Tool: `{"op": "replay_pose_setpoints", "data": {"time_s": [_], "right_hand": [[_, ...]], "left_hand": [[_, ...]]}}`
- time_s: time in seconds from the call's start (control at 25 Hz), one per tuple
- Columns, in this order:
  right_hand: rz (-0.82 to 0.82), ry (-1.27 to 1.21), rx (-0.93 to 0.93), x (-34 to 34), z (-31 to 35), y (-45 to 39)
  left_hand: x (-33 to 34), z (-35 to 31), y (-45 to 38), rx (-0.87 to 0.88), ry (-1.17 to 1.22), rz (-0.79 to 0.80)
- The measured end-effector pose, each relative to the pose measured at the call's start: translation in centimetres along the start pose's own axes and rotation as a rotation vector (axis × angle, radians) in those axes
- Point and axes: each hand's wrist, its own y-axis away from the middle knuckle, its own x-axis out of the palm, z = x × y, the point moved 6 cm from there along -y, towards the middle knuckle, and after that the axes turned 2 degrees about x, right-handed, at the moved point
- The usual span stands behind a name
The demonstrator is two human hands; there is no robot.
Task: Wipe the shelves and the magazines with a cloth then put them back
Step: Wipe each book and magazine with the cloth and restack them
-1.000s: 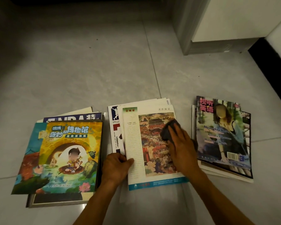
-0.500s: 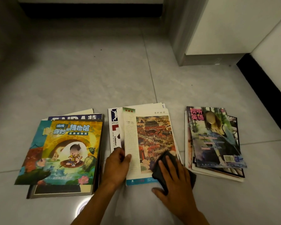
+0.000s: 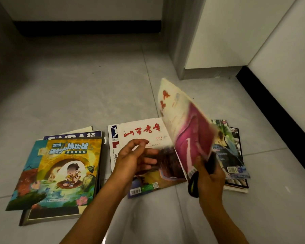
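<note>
Fingers point(image 3: 203, 166) of the right hand point(image 3: 209, 180) are curling round the near edge of a lifted magazine point(image 3: 185, 127) and pinching the dark cloth point(image 3: 194, 184) against it, so the magazine is standing tilted on its edge, blurred, above the gap between the middle pile and the right pile point(image 3: 234, 155); half a second ago this hand was lying flat on the cloth, wiping the painted cover at the top of the middle pile. Beside it, the left hand point(image 3: 136, 157) is hovering with its fingers loosely spread and holding nothing, where before it was pinning that cover's left edge. Under it, a magazine with red brush lettering point(image 3: 144, 131) is now lying exposed on top of the middle pile on the grey tiled floor point(image 3: 69, 94). Farther left, the cartoon-covered magazine point(image 3: 60, 173) is resting on its own pile, unchanged. Beyond the piles, a white cabinet point(image 3: 227, 32) is standing at the upper right.
</note>
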Motion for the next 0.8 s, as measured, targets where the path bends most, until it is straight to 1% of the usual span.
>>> {"op": "replay_pose_setpoints", "data": {"time_s": [0.04,0.08,0.12,0.2,0.32,0.4,0.52,0.64,0.68,0.76,0.8], "right_hand": [[-0.084,-0.158,0.073,-1.1,0.7,-1.0],[-0.155,-0.262,0.135,-2.3,0.9,-2.1],[-0.200,-0.318,0.191,-3.4,0.6,-3.1],[-0.208,-0.367,0.320,-5.0,-0.9,-4.5],[-0.152,-0.376,0.583,-6.1,-4.4,-4.1],[-0.126,-0.339,0.687,-6.9,-5.9,-2.5],[-0.099,-0.314,0.858,-7.6,-8.1,0.9],[-0.057,-0.182,0.948,-6.4,-8.8,3.7],[-0.009,-0.167,0.971,-5.2,-8.3,4.2],[0.146,-0.161,1.002,-1.9,-6.0,5.4],[0.211,-0.111,0.972,-0.6,-4.8,5.4]], "left_hand": [[-0.3,0.2,-0.1,-0.009,-0.036,-0.021],[-0.9,0.7,-0.2,-0.022,-0.071,-0.049],[-1.6,1.4,-0.3,-0.042,-0.097,-0.081],[-3.0,3.1,-0.4,-0.097,-0.145,-0.141],[-5.4,6.6,-0.8,-0.150,-0.311,-0.227],[-7.2,8.5,-1.0,-0.152,-0.448,-0.277],[-8.6,9.8,-1.0,-0.134,-0.570,-0.321],[-7.9,9.8,-1.1,-0.094,-0.681,-0.292],[-7.6,9.7,-1.1,-0.092,-0.730,-0.287],[-7.6,10.0,-1.3,-0.104,-0.787,-0.303],[-7.8,10.2,-1.3,-0.122,-0.779,-0.314]]}}
